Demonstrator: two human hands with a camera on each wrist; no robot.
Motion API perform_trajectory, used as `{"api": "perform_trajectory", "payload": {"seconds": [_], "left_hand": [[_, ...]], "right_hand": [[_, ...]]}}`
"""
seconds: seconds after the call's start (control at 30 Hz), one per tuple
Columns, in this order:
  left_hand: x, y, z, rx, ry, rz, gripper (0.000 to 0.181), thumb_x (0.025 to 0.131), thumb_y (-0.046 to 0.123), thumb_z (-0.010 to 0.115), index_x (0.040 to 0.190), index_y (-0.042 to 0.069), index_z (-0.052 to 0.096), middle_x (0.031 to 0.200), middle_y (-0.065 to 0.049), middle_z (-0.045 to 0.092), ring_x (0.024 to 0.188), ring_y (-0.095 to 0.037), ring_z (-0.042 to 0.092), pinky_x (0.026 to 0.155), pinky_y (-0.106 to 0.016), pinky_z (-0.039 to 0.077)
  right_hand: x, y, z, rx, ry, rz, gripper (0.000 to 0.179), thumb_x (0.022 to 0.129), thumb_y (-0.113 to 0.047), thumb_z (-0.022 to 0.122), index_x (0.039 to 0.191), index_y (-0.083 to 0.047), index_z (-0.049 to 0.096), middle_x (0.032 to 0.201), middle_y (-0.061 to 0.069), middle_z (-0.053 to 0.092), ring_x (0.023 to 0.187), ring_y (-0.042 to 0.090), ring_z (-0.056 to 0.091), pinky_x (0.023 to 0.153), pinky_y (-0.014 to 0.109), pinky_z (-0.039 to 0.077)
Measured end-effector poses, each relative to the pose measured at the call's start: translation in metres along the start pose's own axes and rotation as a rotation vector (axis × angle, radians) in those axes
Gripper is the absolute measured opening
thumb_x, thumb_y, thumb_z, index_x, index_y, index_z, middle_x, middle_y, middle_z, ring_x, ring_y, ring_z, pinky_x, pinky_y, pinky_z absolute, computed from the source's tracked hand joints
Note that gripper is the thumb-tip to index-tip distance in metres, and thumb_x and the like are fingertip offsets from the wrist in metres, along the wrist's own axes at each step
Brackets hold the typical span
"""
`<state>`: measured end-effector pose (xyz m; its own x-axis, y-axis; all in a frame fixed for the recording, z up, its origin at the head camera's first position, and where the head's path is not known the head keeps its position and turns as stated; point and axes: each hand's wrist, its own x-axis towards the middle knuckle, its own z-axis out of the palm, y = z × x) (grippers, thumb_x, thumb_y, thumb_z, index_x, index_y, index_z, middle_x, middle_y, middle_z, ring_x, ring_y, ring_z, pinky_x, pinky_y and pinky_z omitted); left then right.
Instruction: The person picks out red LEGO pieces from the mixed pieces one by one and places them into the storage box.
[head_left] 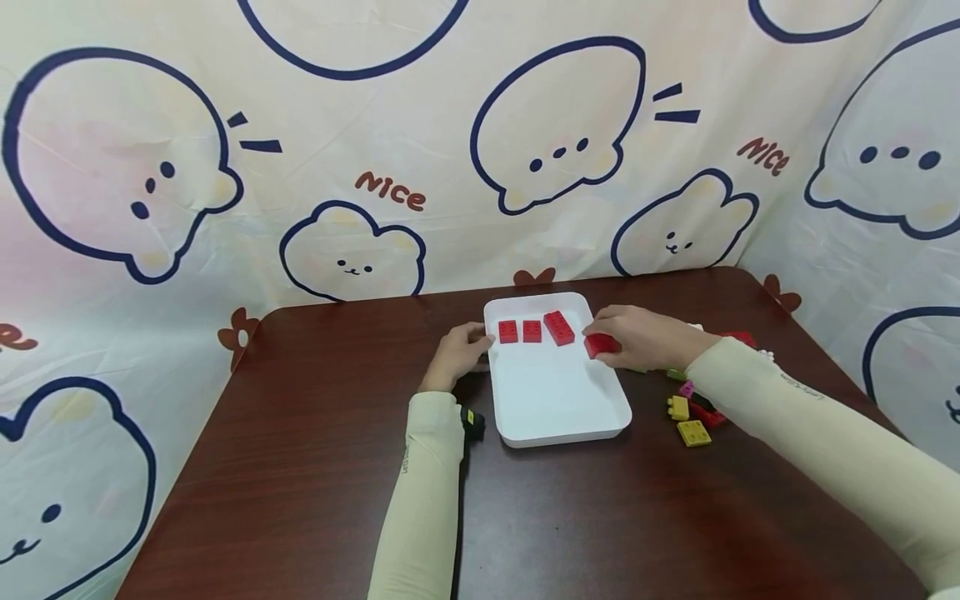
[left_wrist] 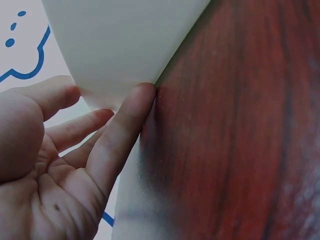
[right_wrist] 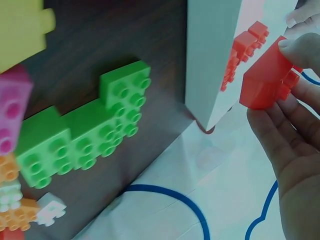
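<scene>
Head view: right hand point(head_left: 633, 337) pinches red toy brick point(head_left: 602, 345) at two-o'clock rim of white tray point(head_left: 557, 404); three red bricks point(head_left: 532, 332) inside lie nine o'clock from it; left hand point(head_left: 453, 354), fingers relaxed, touches ten-o'clock wall.

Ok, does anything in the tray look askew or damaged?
One thing: the longer red brick in the white tray lies slanted, while the two smaller red bricks to its left sit straight. I see no damage.
</scene>
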<state>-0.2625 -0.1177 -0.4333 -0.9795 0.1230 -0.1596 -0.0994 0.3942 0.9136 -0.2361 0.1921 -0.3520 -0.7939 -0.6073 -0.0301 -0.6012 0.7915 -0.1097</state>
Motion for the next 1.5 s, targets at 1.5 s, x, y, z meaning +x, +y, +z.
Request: {"api": "perform_trajectory", "payload": {"seconds": [1.5], "left_hand": [[0.000,0.003,-0.002,-0.007,-0.013,-0.015,0.052,0.103,0.027,0.063,0.148,0.005,0.049,0.130,-0.018,0.061,0.106,-0.031,0.069,0.079,-0.037,0.062]], "right_hand": [[0.099,-0.059,0.019,0.054,-0.097,-0.170,0.045,0.088,-0.025,0.080,0.129,-0.011,0.070,0.121,0.009,0.070,0.103,0.022,0.063,0.092,0.033,0.057]]}}
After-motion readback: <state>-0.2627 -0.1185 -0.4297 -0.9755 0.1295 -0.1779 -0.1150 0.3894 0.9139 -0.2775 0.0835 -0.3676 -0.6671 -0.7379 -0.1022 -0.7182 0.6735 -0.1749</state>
